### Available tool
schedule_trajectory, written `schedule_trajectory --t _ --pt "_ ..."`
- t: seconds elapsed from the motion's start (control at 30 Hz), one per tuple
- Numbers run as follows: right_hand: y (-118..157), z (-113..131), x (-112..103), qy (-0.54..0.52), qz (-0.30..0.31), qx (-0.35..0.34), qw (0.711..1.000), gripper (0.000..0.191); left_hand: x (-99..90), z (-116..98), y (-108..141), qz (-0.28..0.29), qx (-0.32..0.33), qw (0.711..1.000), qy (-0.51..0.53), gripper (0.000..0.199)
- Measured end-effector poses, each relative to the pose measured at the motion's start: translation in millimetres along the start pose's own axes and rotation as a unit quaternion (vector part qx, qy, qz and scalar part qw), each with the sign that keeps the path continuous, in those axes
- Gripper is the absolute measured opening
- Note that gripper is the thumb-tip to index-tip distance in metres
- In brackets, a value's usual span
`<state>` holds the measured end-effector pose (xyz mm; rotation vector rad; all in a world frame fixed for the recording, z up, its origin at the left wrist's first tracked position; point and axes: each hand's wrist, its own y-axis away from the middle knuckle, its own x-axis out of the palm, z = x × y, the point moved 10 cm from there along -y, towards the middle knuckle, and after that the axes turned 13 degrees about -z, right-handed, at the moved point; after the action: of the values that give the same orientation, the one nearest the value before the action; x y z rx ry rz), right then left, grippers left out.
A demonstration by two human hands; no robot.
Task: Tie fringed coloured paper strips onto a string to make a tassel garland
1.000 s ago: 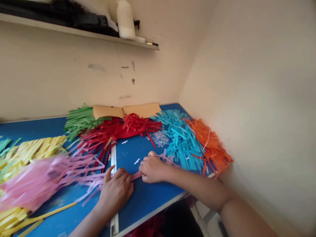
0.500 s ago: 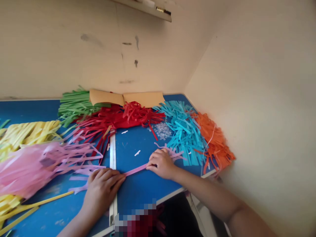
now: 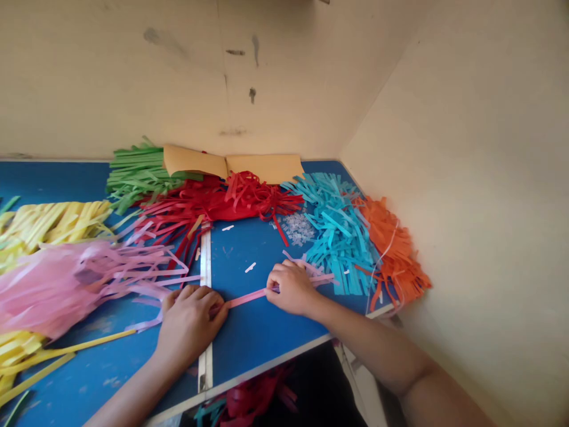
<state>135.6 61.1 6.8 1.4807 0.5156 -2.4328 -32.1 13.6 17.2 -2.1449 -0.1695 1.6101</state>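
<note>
Right fingers [image 3: 275, 280] farther from left fingers [image 3: 208, 298], flat pink strip [image 3: 247, 298] taut

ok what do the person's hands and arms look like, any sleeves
The left hand and right hand are ungloved, with no rings visible. The left forearm and right arm are bare as far as they show, with no sleeve, watch or bracelet in sight.

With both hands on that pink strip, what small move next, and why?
I'd probably twist the pink strip with the right hand, left hand holding firm: it runs straight between them and looks flat, with lilac tails beyond the right.
</note>
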Motion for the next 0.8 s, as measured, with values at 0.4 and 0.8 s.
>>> schedule_trajectory --t 0.4,0.8 --pt "23.7 63.9 -0.2 0.118 -0.077 -0.378 0.915 0.023 -20.7 -58.4 0.5 -0.094 0.182 0.979 0.006 0.024" --pt "21.4 71.9 6.8 0.107 -0.106 -0.325 0.934 0.017 -15.3 -55.4 2.7 -0.104 0.180 0.978 0.010 0.024"
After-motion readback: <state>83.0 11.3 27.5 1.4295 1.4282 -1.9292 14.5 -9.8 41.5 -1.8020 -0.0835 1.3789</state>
